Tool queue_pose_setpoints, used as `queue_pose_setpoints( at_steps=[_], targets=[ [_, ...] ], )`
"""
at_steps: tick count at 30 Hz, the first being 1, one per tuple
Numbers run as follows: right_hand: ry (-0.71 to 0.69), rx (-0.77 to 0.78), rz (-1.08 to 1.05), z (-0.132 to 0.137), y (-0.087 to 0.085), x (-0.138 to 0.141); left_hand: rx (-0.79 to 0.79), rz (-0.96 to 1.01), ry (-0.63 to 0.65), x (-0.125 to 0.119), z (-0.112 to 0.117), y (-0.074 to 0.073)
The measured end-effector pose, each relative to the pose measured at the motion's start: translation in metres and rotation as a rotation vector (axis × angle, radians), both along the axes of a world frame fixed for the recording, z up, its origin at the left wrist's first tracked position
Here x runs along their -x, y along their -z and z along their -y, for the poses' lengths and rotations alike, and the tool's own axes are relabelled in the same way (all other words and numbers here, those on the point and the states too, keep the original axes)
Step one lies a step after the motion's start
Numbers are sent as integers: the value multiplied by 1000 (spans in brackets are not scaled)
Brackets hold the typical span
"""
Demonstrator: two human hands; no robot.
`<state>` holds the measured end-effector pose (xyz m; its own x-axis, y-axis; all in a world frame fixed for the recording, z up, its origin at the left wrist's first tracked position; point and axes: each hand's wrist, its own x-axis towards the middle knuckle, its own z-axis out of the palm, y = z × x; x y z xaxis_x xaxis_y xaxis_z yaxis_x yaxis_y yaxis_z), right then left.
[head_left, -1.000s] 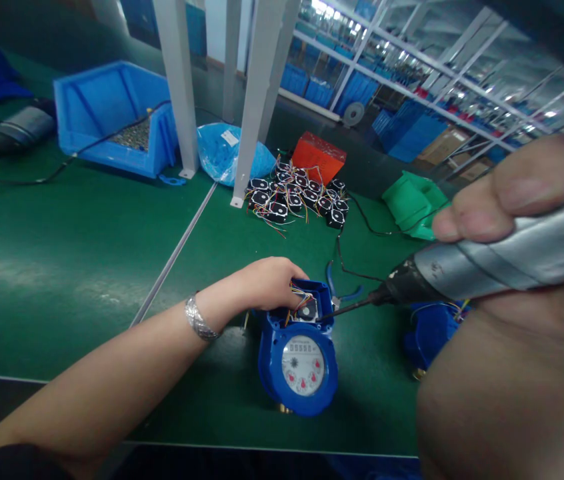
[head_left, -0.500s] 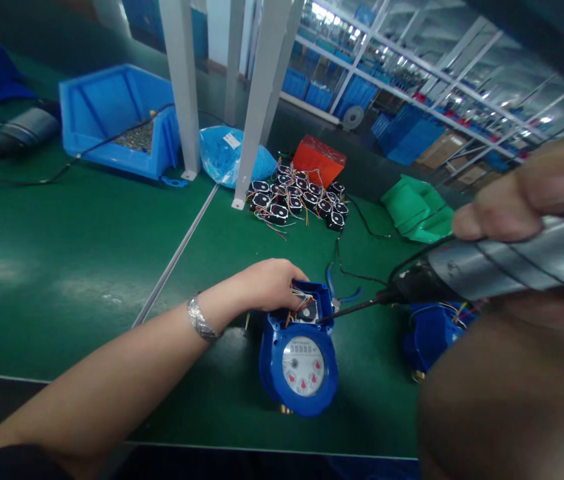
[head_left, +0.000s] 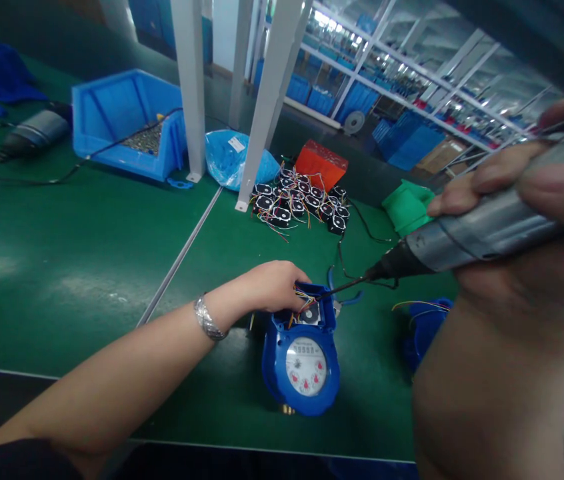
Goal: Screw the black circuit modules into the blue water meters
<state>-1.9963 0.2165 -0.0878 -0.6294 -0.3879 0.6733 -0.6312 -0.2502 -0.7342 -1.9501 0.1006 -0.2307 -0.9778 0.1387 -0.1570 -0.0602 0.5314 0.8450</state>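
A blue water meter with a white dial lies on the green bench near the front edge. Its open top compartment shows a small black part and coloured wires. My left hand rests curled on the left of that compartment, fingers closed over the wires. My right hand grips a grey electric screwdriver, close to the camera. The screwdriver's dark bit points left at the compartment's upper right corner. A second blue meter lies partly hidden behind my right forearm.
A heap of small black parts with coloured wires lies beyond the meter, beside an orange box and a blue bag. A blue bin of screws and another screwdriver sit at left. White frame posts stand mid-bench. Green plastic lies right.
My right hand has raised the screwdriver and tilted it; its bit tip now sits higher, at the compartment's upper right corner. My left hand stays put on the meter.
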Motion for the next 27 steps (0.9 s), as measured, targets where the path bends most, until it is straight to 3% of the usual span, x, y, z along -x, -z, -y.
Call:
queue_pose_setpoints(
  at_steps=[3,12,27],
  targets=[
    [-8,-11,-111,4,1,11,1,14,-1,1,0,1],
    [-121,7,-53,11,0,19,-10,21,-3,1,0,1],
    [-188,2,-88,10,4,32,14,9,-24,1,-2,2]
  ],
)
